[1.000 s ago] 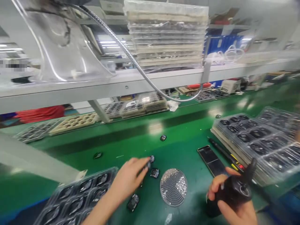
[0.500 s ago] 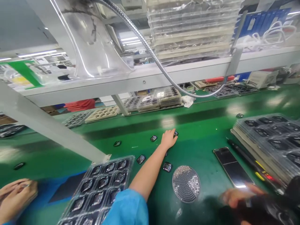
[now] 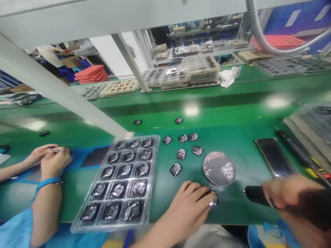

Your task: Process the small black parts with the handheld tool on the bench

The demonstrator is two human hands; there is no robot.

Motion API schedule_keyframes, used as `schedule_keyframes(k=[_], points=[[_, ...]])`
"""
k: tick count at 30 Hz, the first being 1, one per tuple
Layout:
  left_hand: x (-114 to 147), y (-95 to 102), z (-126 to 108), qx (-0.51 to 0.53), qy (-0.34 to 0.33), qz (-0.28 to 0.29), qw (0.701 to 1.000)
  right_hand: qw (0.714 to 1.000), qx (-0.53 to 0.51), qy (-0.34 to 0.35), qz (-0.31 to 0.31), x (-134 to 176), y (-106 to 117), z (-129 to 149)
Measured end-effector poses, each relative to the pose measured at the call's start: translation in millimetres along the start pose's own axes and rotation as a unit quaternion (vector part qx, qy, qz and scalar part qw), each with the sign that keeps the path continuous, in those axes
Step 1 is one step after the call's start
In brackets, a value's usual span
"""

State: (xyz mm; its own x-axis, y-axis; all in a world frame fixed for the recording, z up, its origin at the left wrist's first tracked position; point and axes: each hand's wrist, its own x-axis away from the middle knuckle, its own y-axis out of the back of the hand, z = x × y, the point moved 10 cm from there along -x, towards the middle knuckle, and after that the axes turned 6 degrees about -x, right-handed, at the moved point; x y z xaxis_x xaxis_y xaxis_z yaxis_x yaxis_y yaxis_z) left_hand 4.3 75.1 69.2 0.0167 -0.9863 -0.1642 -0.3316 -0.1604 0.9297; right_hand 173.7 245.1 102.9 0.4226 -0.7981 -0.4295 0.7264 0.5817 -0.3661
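Left hand (image 3: 191, 203) grip pinching small part (image 3: 213, 201) at fingertips, right hand (image 3: 287, 191) clenched around dark tool (image 3: 256, 195).

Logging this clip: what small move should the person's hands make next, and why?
Probably bring the tool tip over to the part. The left hand pins that part on the belt, and the right hand holds the tool just beside it, apart.

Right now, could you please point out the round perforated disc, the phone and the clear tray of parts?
Round perforated disc (image 3: 219, 168), head view, centre of its face.
Phone (image 3: 274, 157), head view, middle of screen.
Clear tray of parts (image 3: 151, 179), head view, right rim.
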Motion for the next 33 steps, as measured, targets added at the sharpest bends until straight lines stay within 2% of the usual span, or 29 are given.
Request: schedule_keyframes(k=[3,7,10,13,15,19,24,29,33], points=[[12.7,-19.7,6.2,0.014,0.031,-0.032,0.999,0.999,0.024,-0.024,-0.009,-13.4,-29.0,-8.9],[10.5,-25.8,12.4,0.038,0.033,-0.033,0.998,0.999,-0.008,-0.038,0.025,-35.1,-87.4,-13.2],[10.0,-22.5,11.8,0.033,0.03,-0.037,0.998,0.996,-0.051,-0.025,0.072,-49.2,-117.5,-14.1],[11.2,-19.9,13.4,0.024,0.041,-0.049,0.998,0.986,-0.045,-0.024,0.162,-52.8,-137.6,-18.6],[11.7,-18.7,14.0,0.018,0.044,-0.055,0.997,0.985,-0.04,-0.026,0.166,-52.6,-137.6,-22.1],[11.7,-16.7,14.1,0.008,0.042,-0.059,0.997,0.994,-0.041,-0.031,0.093,-50.2,-124.3,-26.6],[11.8,-17.4,13.0,0.002,0.042,-0.059,0.997,0.995,-0.021,-0.048,0.08,-49.2,-122.4,-32.5],[12.2,-20.4,12.4,0.001,0.037,-0.063,0.997,0.993,0.028,-0.104,0.057,-50.8,-120.1,-45.3],[11.5,-19.6,12.2,0.0,0.039,-0.06,0.997,0.993,0.044,-0.096,0.058,-49.3,-120.6,-42.3]])
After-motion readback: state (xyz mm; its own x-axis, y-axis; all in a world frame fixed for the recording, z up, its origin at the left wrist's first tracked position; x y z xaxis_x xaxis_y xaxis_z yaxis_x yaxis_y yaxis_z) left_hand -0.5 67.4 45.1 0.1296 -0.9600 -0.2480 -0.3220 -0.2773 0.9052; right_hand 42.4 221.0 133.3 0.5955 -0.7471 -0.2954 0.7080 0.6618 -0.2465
